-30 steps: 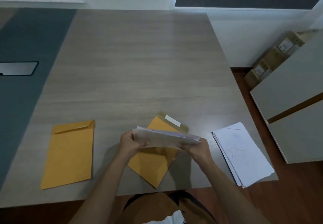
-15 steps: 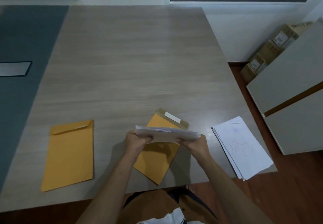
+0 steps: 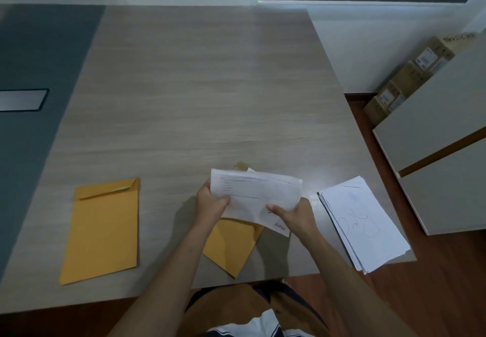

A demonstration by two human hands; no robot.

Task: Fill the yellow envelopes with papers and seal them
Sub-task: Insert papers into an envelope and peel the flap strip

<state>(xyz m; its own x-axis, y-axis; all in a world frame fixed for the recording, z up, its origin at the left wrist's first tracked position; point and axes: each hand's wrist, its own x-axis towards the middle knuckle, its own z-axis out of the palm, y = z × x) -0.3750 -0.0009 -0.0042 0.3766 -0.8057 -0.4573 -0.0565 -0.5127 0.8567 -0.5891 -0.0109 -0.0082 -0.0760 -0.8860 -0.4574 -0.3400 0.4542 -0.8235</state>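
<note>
yellow envelopes (image 3: 101,229), white papers (image 3: 256,196), grey woodgrain table (image 3: 205,94)

A single head-worn camera looks forward and steeply down from above the near edge of the surface (image 3: 210,94), close over it. Its far edge meets the wall at the top; floor and a cabinet (image 3: 444,152) fall right of it.

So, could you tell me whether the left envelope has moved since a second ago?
No. The left envelope lies flat at the same spot near the table's front-left edge; only the camera shifted.
</note>
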